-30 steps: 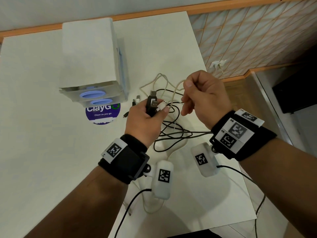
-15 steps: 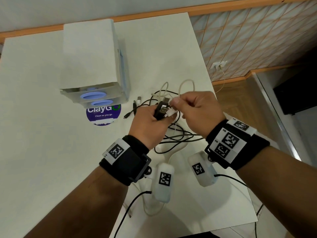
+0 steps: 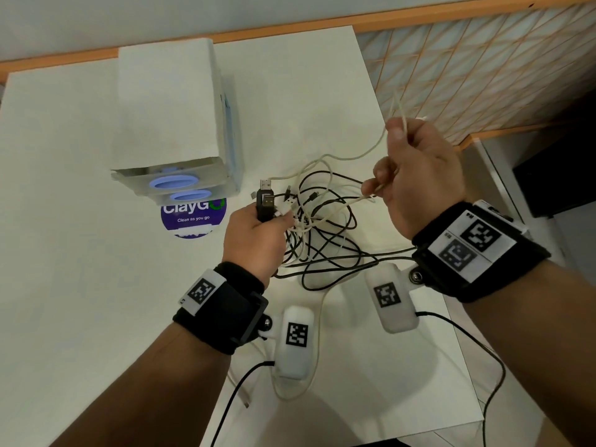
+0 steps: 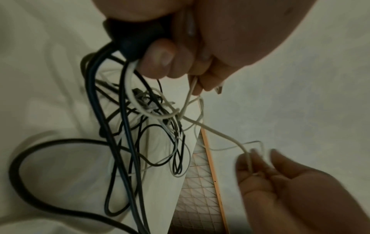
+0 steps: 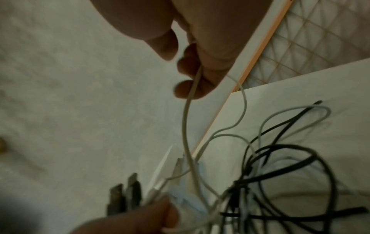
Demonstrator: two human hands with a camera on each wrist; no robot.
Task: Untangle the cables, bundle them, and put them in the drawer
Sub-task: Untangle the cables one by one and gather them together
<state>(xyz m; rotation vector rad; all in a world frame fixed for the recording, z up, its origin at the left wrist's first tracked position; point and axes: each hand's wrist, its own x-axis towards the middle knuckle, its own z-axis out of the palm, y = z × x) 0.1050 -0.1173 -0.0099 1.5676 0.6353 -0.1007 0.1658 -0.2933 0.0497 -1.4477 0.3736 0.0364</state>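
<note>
A tangle of black and white cables (image 3: 322,233) lies on the white table (image 3: 80,253), right of centre. My left hand (image 3: 274,217) grips a cluster of cable ends just above it: two black USB plugs (image 3: 266,204) and a white plug. Raised to the right, my right hand (image 3: 396,166) holds a white cable (image 3: 354,154) that runs back into the tangle. In the left wrist view my left hand's fingers (image 4: 158,61) wrap round the black plugs (image 4: 136,41). In the right wrist view the white cable (image 5: 185,118) hangs from my right hand's fingers (image 5: 192,88).
A white drawer unit (image 3: 174,124) with blue oval handles (image 3: 175,182) stands at the back left of the tangle. A round purple sticker (image 3: 193,217) lies in front of it. The table's right edge (image 3: 380,117) drops to a wooden floor and a patterned wall.
My right hand went to the plugs in my left hand, then rose up and to the right, drawing a white cable out of the tangle. The left hand stayed in place.
</note>
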